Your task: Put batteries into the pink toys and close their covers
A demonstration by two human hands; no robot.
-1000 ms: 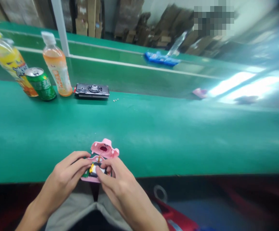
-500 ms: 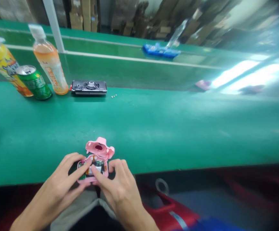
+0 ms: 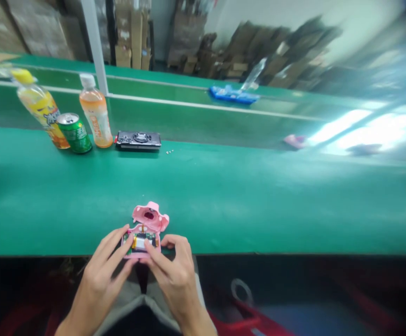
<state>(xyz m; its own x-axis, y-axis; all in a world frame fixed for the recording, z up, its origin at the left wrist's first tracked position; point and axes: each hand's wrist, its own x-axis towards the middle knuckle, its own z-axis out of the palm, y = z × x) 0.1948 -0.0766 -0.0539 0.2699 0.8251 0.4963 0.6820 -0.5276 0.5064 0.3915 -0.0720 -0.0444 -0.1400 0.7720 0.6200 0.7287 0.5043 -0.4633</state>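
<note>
A small pink toy-like device (image 3: 141,242) lies opened at the near edge of the green table (image 3: 224,200), showing a circuit board and a small battery inside. Its pink front shell (image 3: 150,216) lies just behind it on the table. My left hand (image 3: 105,269) holds the device's left side with the fingers along its edge. Holding the right side is my right hand (image 3: 171,270), with a finger reaching over the bottom of the board.
At the far left stand a yellow drink bottle (image 3: 41,108), a green can (image 3: 74,133) and an orange drink bottle (image 3: 96,112). A black device (image 3: 138,140) lies beside them with tiny screws (image 3: 169,151) nearby. A blue object (image 3: 233,94) and a pink item (image 3: 294,140) lie farther back.
The view has pulled back and steadied. Both hands stay on the opened pink device; my fingers have shifted from over the board to its edges, leaving the battery visible.
</note>
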